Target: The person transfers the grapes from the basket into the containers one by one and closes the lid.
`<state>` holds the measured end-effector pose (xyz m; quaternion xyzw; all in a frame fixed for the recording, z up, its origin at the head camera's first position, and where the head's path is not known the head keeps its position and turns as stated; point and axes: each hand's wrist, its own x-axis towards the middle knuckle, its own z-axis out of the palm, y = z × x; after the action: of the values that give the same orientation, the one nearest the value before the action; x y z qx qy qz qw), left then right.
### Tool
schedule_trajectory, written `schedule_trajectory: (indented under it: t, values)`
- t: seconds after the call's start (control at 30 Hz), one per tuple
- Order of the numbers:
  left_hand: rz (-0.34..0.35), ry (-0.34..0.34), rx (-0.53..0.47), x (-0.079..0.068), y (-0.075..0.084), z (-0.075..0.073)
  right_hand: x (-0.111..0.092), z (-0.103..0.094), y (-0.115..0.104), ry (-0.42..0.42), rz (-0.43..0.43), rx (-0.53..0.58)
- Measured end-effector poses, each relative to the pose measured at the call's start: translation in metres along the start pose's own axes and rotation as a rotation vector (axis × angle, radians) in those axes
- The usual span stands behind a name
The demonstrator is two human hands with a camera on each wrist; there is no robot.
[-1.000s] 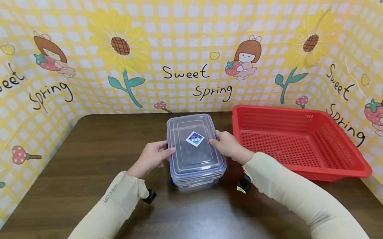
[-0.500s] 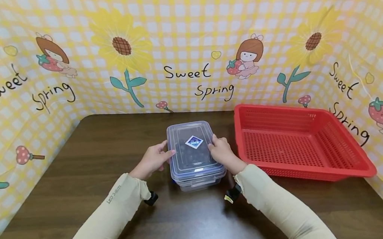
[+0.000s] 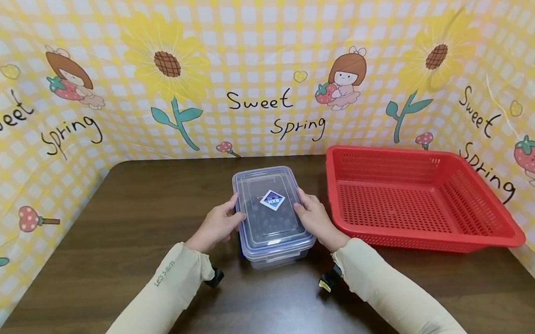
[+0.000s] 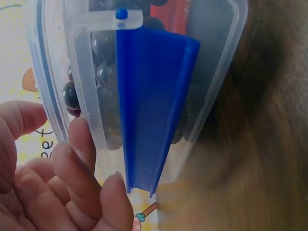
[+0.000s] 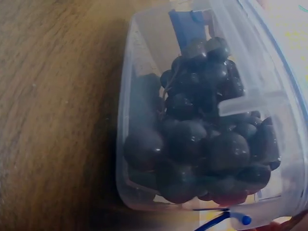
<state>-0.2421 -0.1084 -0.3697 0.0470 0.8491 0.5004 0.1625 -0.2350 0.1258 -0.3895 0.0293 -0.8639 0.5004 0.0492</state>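
A clear plastic food box (image 3: 278, 261) stands mid-table, its long sides toward my hands. On top lies a clear lid (image 3: 259, 236) with a bluish edge and a diamond-shaped sticker (image 3: 273, 200). My left hand (image 3: 216, 224) holds the lid's left edge, thumb on top and fingers below. At the opposite edge, my right hand (image 3: 316, 216) grips the lid likewise. Dark grapes (image 5: 183, 139) fill much of the box; one grape (image 4: 71, 95) shows between lid and box rim in the left wrist view. A blue clip (image 4: 151, 106) hangs unfastened on the left side.
To the right, a red perforated plastic basket (image 3: 426, 243) stands beside the box, close to my right hand. The dark wooden table (image 3: 100, 253) meets a yellow checked cloth (image 3: 248, 48) at the back and sides.
Both hands have brought the lid down and slightly toward me over the box, and it now lies closer to the rim. The basket stays in place.
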Motion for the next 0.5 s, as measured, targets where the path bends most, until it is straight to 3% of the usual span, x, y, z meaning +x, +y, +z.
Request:
schedule_trajectory:
  t: [0.3,0.5]
  values:
    - [0.027,-0.022,0.06,0.007,-0.0036,-0.0022,-0.0012,0.0007,0.0052,-0.014,0.049,0.026]
    - [0.053,-0.046,0.051,0.0091,-0.0079,-0.0034,-0.0008,0.0022,0.006,-0.026,0.01,-0.004]
